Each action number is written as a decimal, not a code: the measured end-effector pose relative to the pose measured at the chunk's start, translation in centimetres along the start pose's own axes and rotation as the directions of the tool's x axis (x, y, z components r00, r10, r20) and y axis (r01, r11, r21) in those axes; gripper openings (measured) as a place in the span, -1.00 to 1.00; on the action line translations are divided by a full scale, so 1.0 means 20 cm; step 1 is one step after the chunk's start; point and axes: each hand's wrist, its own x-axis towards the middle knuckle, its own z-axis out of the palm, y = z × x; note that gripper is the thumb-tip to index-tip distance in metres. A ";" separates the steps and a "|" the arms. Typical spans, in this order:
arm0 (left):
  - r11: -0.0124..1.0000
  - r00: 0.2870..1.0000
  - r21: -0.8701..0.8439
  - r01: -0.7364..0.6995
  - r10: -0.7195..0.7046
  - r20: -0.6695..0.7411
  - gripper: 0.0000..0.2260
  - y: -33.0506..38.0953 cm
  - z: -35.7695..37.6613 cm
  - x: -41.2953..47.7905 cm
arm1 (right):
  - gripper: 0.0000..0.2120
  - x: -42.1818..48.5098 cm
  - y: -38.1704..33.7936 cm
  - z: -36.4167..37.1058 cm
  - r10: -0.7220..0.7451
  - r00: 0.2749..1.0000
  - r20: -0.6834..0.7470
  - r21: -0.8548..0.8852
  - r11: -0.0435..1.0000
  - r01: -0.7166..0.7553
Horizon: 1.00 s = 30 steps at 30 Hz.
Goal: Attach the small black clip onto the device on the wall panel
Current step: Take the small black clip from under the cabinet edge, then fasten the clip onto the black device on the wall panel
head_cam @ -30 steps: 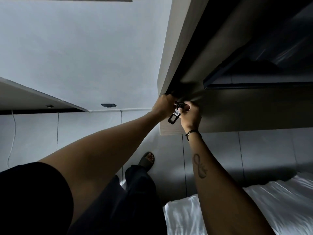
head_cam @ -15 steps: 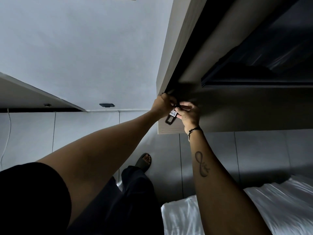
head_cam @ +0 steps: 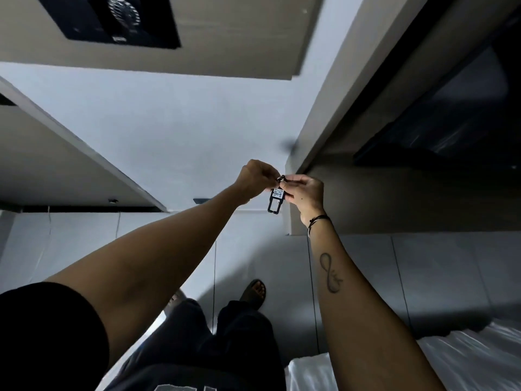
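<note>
So nearest the camera, both bare arms are reaching up from 7 and 5 o'clock toward the middle of the view, with dark trousers and a sandalled foot [head_cam: 253, 292] showing between them and a white bed [head_cam: 462, 359] sitting at 5 o'clock. Further out, the left hand [head_cam: 255, 182] is pinching its fingers together on a small dark ring [head_cam: 280, 178], and the right hand [head_cam: 306, 194] is pinching the top of the small black clip [head_cam: 275, 201], which is hanging down with a white numbered sticker on it. Whether the ring is actually joined to the clip, I can't tell. Compared with half a second ago, the hands are sitting out in front of the pale wall, just left of the wall panel [head_cam: 315, 128], instead of tucked up against its dark edge, and the clip is hanging straighter. Farthest off, a dark vent [head_cam: 112, 21] is now showing at 11 o'clock.
</note>
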 end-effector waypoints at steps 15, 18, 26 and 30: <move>0.961 0.980 -0.218 -0.168 0.139 -0.141 -0.85 0.17 -1.12 -0.55 | -0.74 -0.51 -0.62 0.80 -0.314 0.898 0.307 -0.016 0.942 0.335; 0.951 0.960 -0.211 -0.226 0.180 -0.213 -0.85 0.24 -1.32 -0.66 | -0.78 -0.61 -0.76 0.96 -0.378 0.858 0.347 -0.004 0.914 0.405; 0.926 0.923 -0.187 -0.327 0.271 -0.272 -0.85 0.40 -1.64 -0.91 | -0.86 -0.80 -0.99 1.16 -0.492 0.769 0.408 -0.001 0.842 0.539; 0.902 0.884 -0.152 -0.403 0.341 -0.319 -0.87 0.53 -1.74 -0.98 | -0.85 -0.88 -1.14 1.21 -0.556 0.735 0.388 0.036 0.806 0.591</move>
